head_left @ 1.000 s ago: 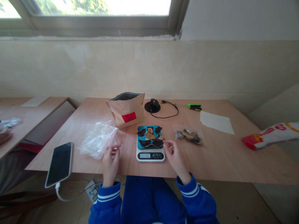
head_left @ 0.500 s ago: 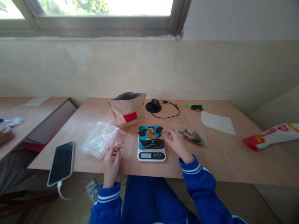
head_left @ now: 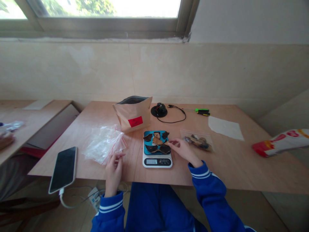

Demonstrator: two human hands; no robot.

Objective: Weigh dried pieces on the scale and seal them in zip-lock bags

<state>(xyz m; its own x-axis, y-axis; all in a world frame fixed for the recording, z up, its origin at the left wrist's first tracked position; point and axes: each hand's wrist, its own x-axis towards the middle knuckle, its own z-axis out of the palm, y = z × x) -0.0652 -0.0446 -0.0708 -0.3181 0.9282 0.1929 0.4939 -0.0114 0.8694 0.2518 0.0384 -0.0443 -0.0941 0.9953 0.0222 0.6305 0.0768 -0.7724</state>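
Grip unclear, the right hand (head_left: 168,143) is touching dried pieces (head_left: 157,141) on a scale (head_left: 157,165); the left hand (head_left: 114,169) is curving open beside bags (head_left: 102,145).

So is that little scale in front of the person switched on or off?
On: the digital scale shows dark digits on its lit-looking display, though they are too small to read surely.

Whether the right hand (head_left: 181,149) grips a dried piece (head_left: 166,144) is unclear. The right edge cuts off the packet (head_left: 282,142), and writing on the red label (head_left: 135,121) is illegible.
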